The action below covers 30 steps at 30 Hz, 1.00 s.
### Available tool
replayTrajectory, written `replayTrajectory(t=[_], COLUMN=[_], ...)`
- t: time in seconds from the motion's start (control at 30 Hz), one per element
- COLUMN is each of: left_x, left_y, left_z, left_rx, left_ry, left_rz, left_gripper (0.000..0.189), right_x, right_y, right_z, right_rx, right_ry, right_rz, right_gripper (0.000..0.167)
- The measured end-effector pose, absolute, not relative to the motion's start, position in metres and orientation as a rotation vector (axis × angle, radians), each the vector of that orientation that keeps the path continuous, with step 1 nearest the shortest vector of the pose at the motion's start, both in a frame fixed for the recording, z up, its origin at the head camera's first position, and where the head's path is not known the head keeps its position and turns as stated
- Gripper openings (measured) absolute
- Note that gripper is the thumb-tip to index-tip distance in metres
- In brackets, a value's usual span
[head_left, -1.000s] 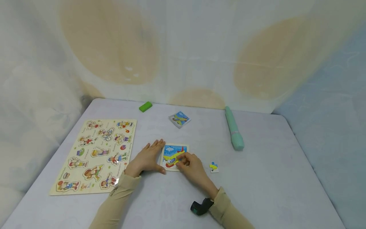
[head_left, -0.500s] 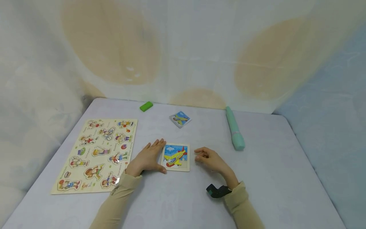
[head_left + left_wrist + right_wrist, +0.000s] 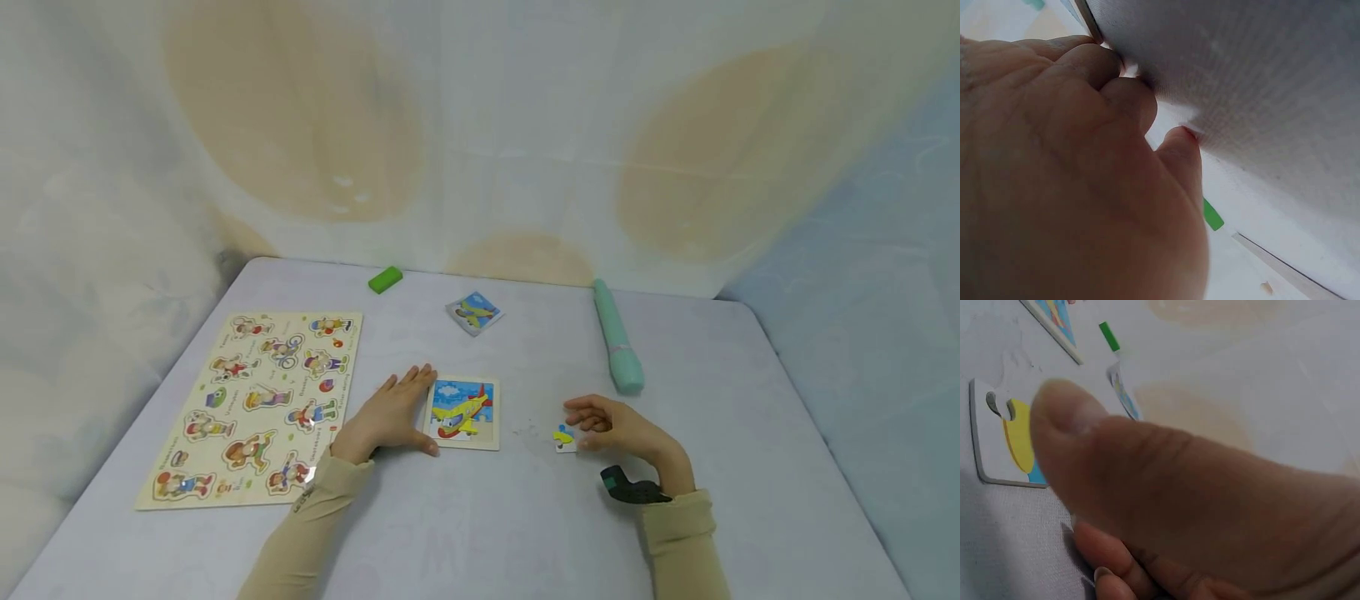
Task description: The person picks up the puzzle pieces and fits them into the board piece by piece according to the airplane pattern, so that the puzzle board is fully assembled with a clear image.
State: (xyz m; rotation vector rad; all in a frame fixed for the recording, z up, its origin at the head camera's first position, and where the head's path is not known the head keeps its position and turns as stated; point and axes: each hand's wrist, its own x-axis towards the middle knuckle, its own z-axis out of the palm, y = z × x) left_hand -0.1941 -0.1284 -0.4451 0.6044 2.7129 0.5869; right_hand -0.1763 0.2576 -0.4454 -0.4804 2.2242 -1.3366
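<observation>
A small square airplane jigsaw puzzle (image 3: 462, 408) lies in its pale tray in the middle of the table, with a bare patch at its lower right corner. My left hand (image 3: 386, 419) rests beside it, fingers spread and thumb touching or close to the tray's left edge. To the right lies a loose jigsaw piece (image 3: 565, 438), white with yellow and blue. My right hand (image 3: 622, 431) hovers just right of that piece, fingers loosely bent and holding nothing. In the right wrist view, the thumb (image 3: 1104, 444) covers part of the jigsaw piece (image 3: 1019, 437), which lies flat on the cloth.
A large wooden board of figure puzzles (image 3: 255, 408) lies at the left. Toward the back are a green block (image 3: 386, 280) and a small airplane picture card (image 3: 475, 313). A mint-green tapered object (image 3: 618, 337) lies at the back right.
My right hand has left the airplane puzzle and moved right to the loose piece. More of the puzzle's picture now shows. The left hand stays at the tray.
</observation>
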Motion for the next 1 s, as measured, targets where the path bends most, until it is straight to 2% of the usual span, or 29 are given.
replayTrajectory(t=[0.17,0.4,0.7,0.9,1.0], left_x=[-0.194,-0.194,-0.193,-0.193,-0.193], left_y=[-0.128,-0.128,-0.129,-0.129,-0.128], left_z=[-0.445,-0.445,-0.443,-0.443,-0.444], left_rx=[0.602,0.613,0.619,0.615,0.616], left_ry=[2.718,2.717,2.719,2.718,2.717], left_rz=[0.575,0.585,0.582,0.589,0.589], left_gripper=[0.118,0.118,0.117,0.117,0.117], right_x=[-0.172,-0.172,-0.174,-0.174,-0.175], right_y=[0.251,0.238,0.234,0.228,0.225], right_z=[-0.443,-0.442,-0.445,-0.440,-0.439], right_rx=[-0.586,-0.499,-0.526,-0.402,-0.422], right_ry=[2.330,2.514,2.541,2.526,2.529], right_rz=[-1.204,-1.088,-1.102,-1.165,-1.180], right_gripper=[0.058,0.039,0.039,0.024,0.026])
